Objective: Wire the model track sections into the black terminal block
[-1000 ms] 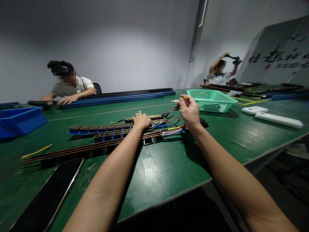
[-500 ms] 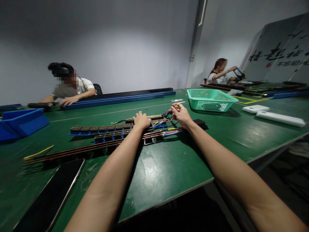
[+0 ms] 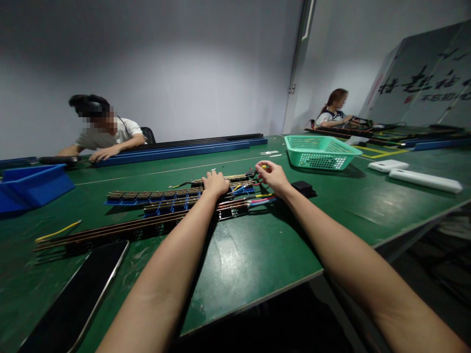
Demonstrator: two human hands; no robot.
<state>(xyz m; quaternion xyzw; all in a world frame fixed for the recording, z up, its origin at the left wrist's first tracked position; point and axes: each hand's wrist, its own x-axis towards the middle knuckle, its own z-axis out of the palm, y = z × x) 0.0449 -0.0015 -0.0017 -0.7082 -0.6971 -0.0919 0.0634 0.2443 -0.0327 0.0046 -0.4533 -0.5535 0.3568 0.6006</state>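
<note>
Green worktop (image 3: 235, 274) across the room, plain wall behind, and here are two bare hands at its middle; put the clock's centre on the left hand (image 3: 216, 184). Over at 3 o'clock, the right hand (image 3: 274, 177) has thumb and fingertips in a narrow pinch on a yellow piece (image 3: 264, 167). It's down and in from its raised spot a second ago, now right beside the wire ends at the near-right tips of the metal-topped strips (image 3: 147, 197), so the work sits at that wired end! The left hand hasn't budged: fingers slightly apart, laid over the strips, which stretch off towards 9 o'clock. Further out, a black block (image 3: 303, 188) lies at 3, a mint basket (image 3: 324, 164) between 2 and 3, a phone (image 3: 73, 299) at 8. Up at 2, a co-worker (image 3: 333, 110) has lowered both arms.

Now the murky parts: whether the left fingers grip or merely press, I can't tell; the palm covers that stretch. Most of the yellow piece hides in the pinch, the wires blur into a tangle, and the phone runs off the bottom edge.
</note>
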